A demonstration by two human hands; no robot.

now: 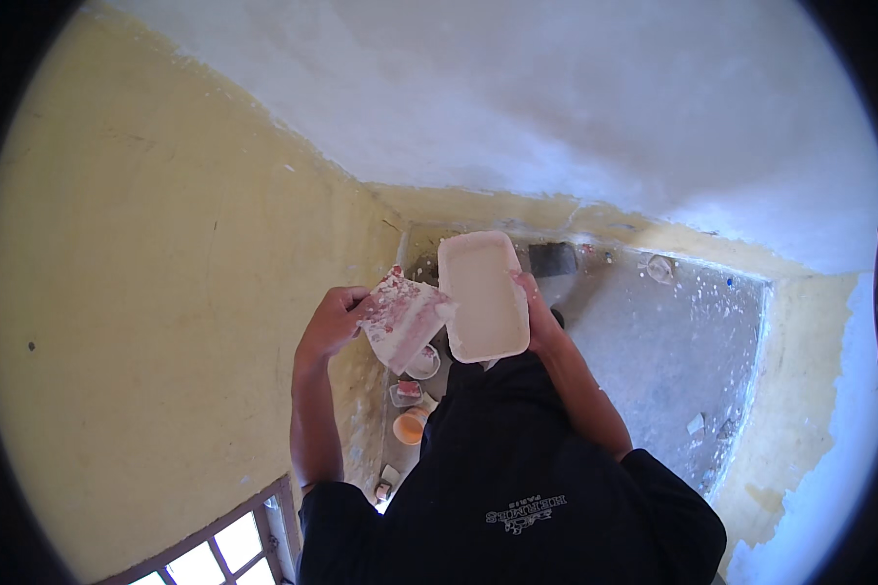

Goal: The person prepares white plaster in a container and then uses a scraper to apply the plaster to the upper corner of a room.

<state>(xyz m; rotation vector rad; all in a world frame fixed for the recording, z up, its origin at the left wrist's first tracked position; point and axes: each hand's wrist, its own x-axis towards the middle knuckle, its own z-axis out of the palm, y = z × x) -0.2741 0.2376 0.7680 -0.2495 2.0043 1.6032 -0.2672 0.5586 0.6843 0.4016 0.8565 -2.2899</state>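
Note:
My left hand is closed round the edge of a flat, reddish putty spreader caked with white putty. The spreader's right corner meets or overlaps the left rim of a pale rectangular tub; whether they touch, I cannot tell. My right hand grips that tub by its right side, and its inside is coated with off-white paste. Both things are held up in front of my body, high over the floor.
Below on the left lie an orange bucket, a clear container and a whitish round tub. A dark square thing lies by the far wall. The yellow wall rises at left, above a window. White spatters mark the floor.

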